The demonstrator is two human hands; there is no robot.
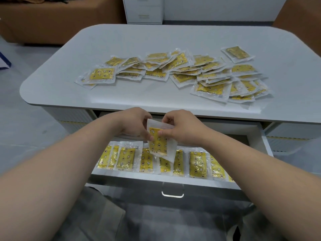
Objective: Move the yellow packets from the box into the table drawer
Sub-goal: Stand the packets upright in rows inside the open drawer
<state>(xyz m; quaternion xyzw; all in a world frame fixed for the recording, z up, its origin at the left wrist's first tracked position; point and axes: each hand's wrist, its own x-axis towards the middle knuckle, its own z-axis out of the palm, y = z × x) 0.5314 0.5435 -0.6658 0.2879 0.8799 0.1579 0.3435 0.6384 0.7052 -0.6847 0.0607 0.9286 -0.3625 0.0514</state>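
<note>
Yellow packet (158,143) sits mid-frame above the open drawer (139,180), pinched by left hand (133,122) and right hand (184,126) fingers (150,137). Slick wrapper could slip and knock the tidy row (197,164) below crooked, probably.

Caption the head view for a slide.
Over the open drawer, left hand and right hand hold one yellow packet; a pile lies on the table.

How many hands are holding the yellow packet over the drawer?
2. The left hand pinches the packet at its left edge, and the right hand pinches its upper right part. Both are above the open drawer.
</note>
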